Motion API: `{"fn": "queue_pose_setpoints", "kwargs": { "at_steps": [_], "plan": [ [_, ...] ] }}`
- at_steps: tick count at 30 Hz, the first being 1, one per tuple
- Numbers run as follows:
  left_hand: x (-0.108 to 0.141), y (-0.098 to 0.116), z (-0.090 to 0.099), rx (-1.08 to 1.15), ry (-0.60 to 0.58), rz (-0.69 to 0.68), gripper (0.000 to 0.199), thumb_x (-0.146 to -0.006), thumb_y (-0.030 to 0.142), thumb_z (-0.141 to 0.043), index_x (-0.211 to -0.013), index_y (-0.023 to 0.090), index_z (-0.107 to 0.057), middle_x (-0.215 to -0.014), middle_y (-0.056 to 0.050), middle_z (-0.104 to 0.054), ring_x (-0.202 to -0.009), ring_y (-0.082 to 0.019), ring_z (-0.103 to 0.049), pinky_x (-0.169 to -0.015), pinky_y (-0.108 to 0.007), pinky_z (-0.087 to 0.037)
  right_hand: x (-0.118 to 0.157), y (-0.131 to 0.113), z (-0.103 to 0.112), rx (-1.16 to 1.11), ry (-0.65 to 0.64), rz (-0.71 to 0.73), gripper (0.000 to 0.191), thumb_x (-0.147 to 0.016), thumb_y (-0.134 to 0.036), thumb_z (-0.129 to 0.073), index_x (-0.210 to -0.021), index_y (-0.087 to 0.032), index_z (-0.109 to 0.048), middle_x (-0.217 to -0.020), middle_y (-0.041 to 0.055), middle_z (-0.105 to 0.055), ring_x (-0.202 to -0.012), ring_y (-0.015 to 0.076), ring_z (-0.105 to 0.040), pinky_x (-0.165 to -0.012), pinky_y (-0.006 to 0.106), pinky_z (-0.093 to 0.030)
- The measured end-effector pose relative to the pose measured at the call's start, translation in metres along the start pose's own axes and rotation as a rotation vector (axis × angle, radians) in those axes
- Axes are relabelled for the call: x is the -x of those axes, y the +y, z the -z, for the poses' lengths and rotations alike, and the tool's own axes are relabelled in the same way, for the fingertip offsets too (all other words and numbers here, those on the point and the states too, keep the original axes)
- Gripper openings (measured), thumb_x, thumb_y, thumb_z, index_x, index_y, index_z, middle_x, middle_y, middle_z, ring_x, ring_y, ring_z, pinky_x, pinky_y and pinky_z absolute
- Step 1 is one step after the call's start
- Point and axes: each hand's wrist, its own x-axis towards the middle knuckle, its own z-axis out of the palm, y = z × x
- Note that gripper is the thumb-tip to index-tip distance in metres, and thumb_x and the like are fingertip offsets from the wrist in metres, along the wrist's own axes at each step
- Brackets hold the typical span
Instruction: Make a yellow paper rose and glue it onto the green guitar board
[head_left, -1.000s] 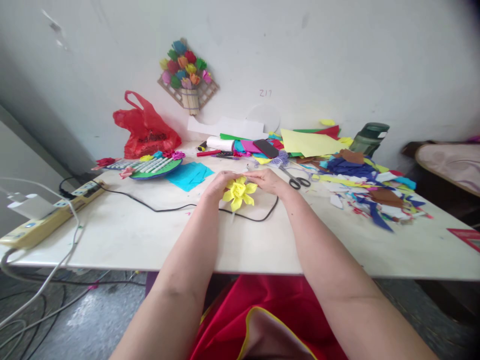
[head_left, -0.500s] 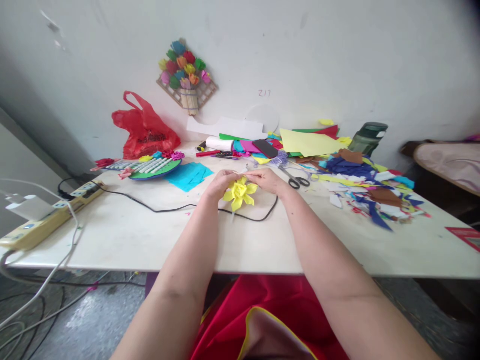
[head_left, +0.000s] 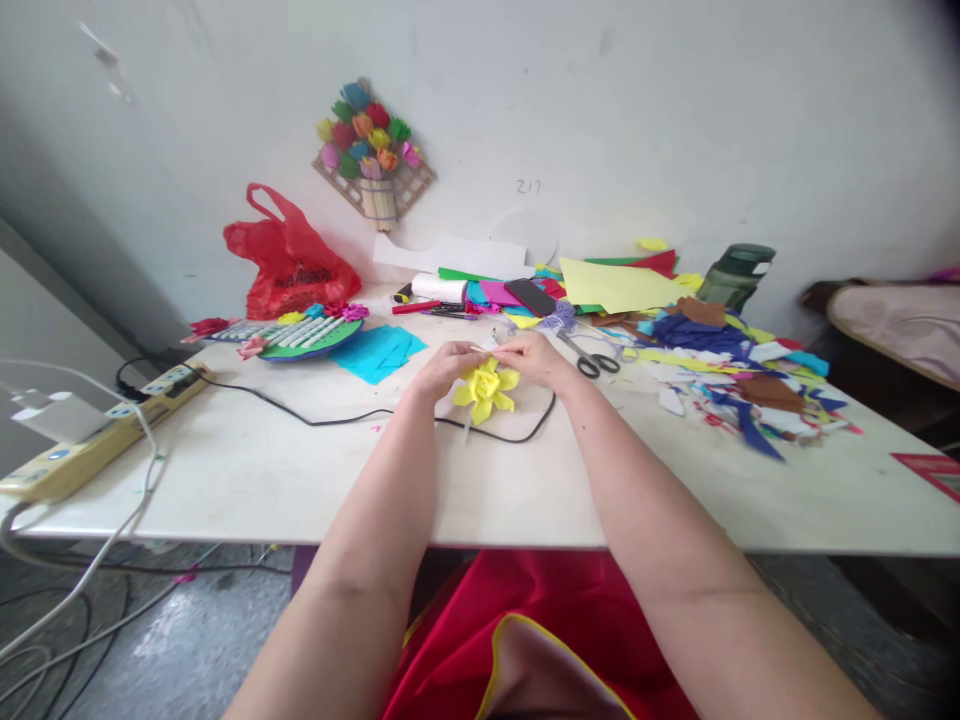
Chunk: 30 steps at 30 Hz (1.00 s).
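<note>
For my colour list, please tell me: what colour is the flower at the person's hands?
The flower is bright yellow, seen best in the head view.

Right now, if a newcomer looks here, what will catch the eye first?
A yellow flower stands out mid-picture, by the left hand and right hand. A colourful bouquet hangs on the wall, a red bag below left. Bright scraps lie heaped on the right of the table.

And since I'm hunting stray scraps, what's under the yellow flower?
A pale, narrow strip pokes out past the lower petals of the yellow flower. The flower's underside and whatever lies directly beneath it are covered, so I can't tell about scraps there.
</note>
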Motion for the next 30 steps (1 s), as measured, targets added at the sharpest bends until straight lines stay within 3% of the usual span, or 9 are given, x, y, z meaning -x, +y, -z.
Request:
{"fn": "queue_pose_setpoints", "kwargs": {
  "at_steps": [11,18,30],
  "plan": [
    [-0.003,-0.0054,0.0029,0.03,-0.024,-0.012,0.039,-0.059,0.041,-0.076,-0.079,0.01,-0.063,-0.066,-0.003,-0.063,-0.059,-0.012,-0.057,-0.06,-0.026,-0.04,-0.003,0.0041,-0.0015,0.174,0.033,0.12,0.02,-0.079,-0.022,-0.057,-0.074,-0.015,-0.075,-0.068,0.0057,-0.067,-0.066,0.0144,-0.056,-0.062,0.025,-0.038],
    [-0.0043,-0.0064,0.0017,0.078,-0.019,-0.01,0.035,-0.058,0.037,-0.076,-0.076,0.01,-0.064,-0.062,-0.003,-0.063,-0.058,-0.013,-0.057,-0.059,-0.025,-0.04,-0.0026,0.0046,-0.0017,0.195,0.055,0.144,0.023,-0.081,-0.029,-0.057,-0.075,-0.017,-0.076,-0.068,0.0045,-0.066,-0.063,0.0131,-0.055,-0.058,0.024,-0.037],
    [-0.0076,-0.0084,-0.0005,0.107,0.027,-0.017,0.029,-0.063,0.039,-0.073,-0.07,0.012,-0.064,-0.058,-0.001,-0.059,-0.052,-0.009,-0.052,-0.052,-0.022,-0.037,-0.003,0.0014,-0.0033,0.329,0.09,0.194,0.022,-0.081,-0.025,-0.056,-0.075,-0.019,-0.076,-0.076,0.0053,-0.07,-0.069,0.0147,-0.06,-0.062,0.024,-0.041]
  ]
}}
